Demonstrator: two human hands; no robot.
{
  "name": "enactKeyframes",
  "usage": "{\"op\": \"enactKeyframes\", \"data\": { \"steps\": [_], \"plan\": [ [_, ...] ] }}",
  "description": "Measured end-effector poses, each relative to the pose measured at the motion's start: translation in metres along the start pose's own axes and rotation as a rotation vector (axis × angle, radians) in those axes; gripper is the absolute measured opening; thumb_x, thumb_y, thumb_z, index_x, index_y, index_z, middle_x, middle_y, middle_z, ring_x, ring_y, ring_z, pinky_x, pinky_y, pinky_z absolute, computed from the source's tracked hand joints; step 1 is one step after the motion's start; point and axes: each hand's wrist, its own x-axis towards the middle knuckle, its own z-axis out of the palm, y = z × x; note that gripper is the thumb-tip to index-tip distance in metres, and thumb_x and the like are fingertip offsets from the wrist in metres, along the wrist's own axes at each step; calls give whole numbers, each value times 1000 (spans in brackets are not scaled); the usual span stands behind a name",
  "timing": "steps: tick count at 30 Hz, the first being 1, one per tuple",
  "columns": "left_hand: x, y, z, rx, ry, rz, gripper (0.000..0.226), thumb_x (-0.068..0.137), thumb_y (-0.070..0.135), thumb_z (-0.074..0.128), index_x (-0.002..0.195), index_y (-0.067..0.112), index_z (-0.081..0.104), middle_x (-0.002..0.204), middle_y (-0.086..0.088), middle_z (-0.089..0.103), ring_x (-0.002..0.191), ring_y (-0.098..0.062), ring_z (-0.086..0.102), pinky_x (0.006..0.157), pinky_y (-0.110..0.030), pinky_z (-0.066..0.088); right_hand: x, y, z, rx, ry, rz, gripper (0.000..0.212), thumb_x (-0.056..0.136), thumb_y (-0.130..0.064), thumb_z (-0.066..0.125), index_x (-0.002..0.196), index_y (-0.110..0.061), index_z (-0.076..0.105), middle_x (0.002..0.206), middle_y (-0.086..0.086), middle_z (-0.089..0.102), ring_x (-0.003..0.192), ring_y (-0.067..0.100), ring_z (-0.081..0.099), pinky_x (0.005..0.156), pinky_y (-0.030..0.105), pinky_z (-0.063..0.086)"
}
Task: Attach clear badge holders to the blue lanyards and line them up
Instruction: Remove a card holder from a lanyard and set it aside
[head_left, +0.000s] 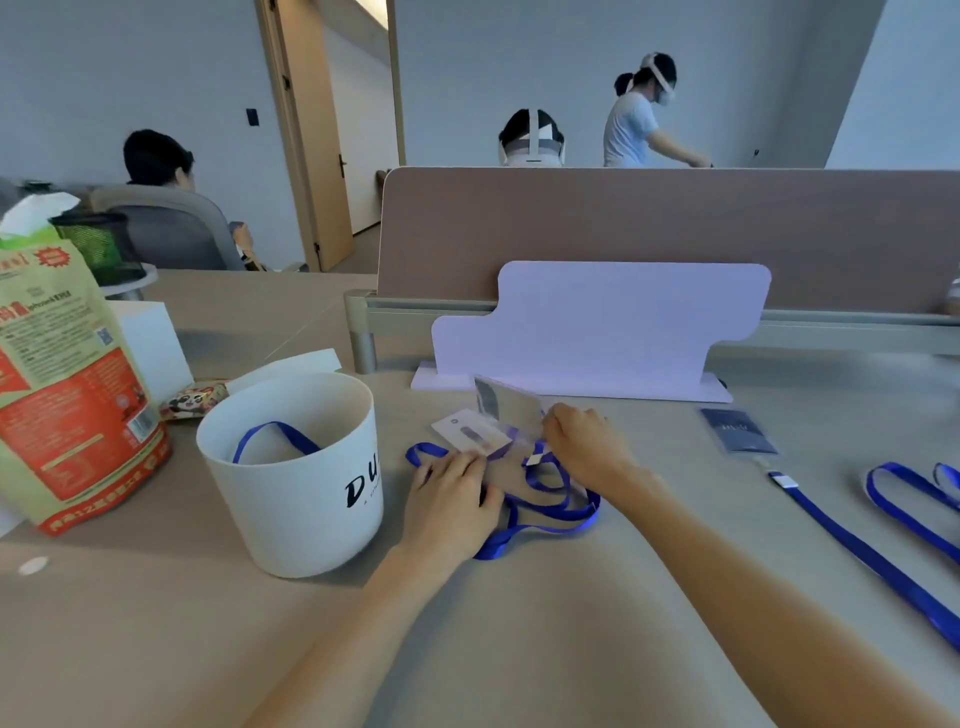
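Observation:
A clear badge holder (506, 405) stands tilted up at the table's middle, and my right hand (584, 441) pinches its right edge. Beside it lies a white card (470, 432). My left hand (449, 501) rests flat on the table, its fingertips touching the card's near edge. A tangled blue lanyard (545, 512) lies between and under both hands. To the right a finished lanyard (857, 551) stretches toward me with a dark badge holder (737, 430) at its far end. Another blue lanyard (909, 501) lies at the far right. One more lanyard (275, 436) sits inside the white bucket (296, 499).
A red and green snack bag (67, 374) stands at the left, with a white box (150, 348) behind it. A white stand (597, 332) and a brown desk divider (675, 228) close off the back. Other people sit and stand beyond.

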Motion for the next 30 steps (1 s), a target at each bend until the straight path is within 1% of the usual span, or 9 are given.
{"op": "enactKeyframes", "data": {
  "steps": [5, 9, 11, 14, 17, 20, 23, 26, 30],
  "plan": [
    [31, -4, 7, -7, -124, -65, 39, 95, 32, 35, 127, 15, 47, 134, 1, 50, 125, -19, 42, 106, -34, 27, -19, 10, -25, 977, 189, 242, 25, 96, -12, 34, 102, -9, 59, 100, 8, 72, 71, 21, 71, 72, 32, 54],
    [37, -3, 3, -93, 4, -52, 43, 99, 29, 35, 139, 15, 42, 151, -1, 37, 139, -19, 32, 112, -34, 24, -54, 4, -56, 1401, 229, 253, 18, 93, -8, 41, 100, -6, 58, 98, 9, 73, 58, 24, 60, 68, 33, 53],
    [21, 11, -15, -396, 132, -62, 40, 99, 22, 40, 138, 17, 46, 148, 3, 42, 136, -13, 36, 109, -28, 30, -74, -2, -57, 1485, 186, 286, 14, 93, -7, 42, 92, -9, 57, 93, 9, 70, 49, 19, 45, 57, 29, 43],
    [-19, 38, -52, -1053, 17, -110, 39, 94, 27, 43, 133, 28, 47, 136, 13, 54, 127, -7, 46, 105, -28, 37, -102, -14, -44, 1451, 65, 334, 16, 95, -4, 40, 89, -8, 54, 86, 9, 62, 45, 12, 32, 47, 25, 30],
    [-48, 48, -69, -1318, -23, -119, 39, 91, 31, 49, 129, 26, 48, 115, 11, 67, 114, -14, 59, 97, -29, 45, -121, -22, -25, 1309, 16, 370, 18, 97, -7, 43, 89, -2, 58, 79, 11, 56, 48, 11, 33, 47, 24, 30],
    [-53, 41, -69, -1365, 84, -282, 43, 93, 17, 57, 134, 24, 45, 91, 9, 72, 88, -12, 67, 85, -26, 50, -128, -23, -16, 1232, 63, 363, 24, 101, -14, 43, 98, -10, 67, 72, -1, 61, 48, 9, 37, 46, 20, 34],
    [-49, 31, -64, -1367, 179, -423, 39, 91, 8, 57, 125, 27, 50, 81, 5, 70, 61, -5, 59, 62, -12, 48, -135, -13, -14, 1141, 34, 274, 20, 98, -23, 51, 97, -17, 70, 69, -8, 63, 51, 7, 42, 49, 16, 38],
    [-46, 22, -57, -1269, 210, -435, 31, 92, 9, 56, 116, 28, 55, 83, 1, 66, 63, -6, 56, 57, -8, 44, -141, -5, -11, 1054, -27, 172, 15, 94, -15, 58, 97, -17, 73, 65, -15, 66, 51, 1, 45, 50, 11, 38],
    [-44, 14, -43, -1056, 175, -444, 29, 91, 15, 59, 116, 29, 53, 104, 8, 62, 84, 4, 59, 76, -11, 44, -141, -1, -8, 1066, 1, 140, 13, 91, -13, 63, 93, -16, 75, 70, -16, 69, 54, -1, 49, 54, 11, 39]
  ]
}}
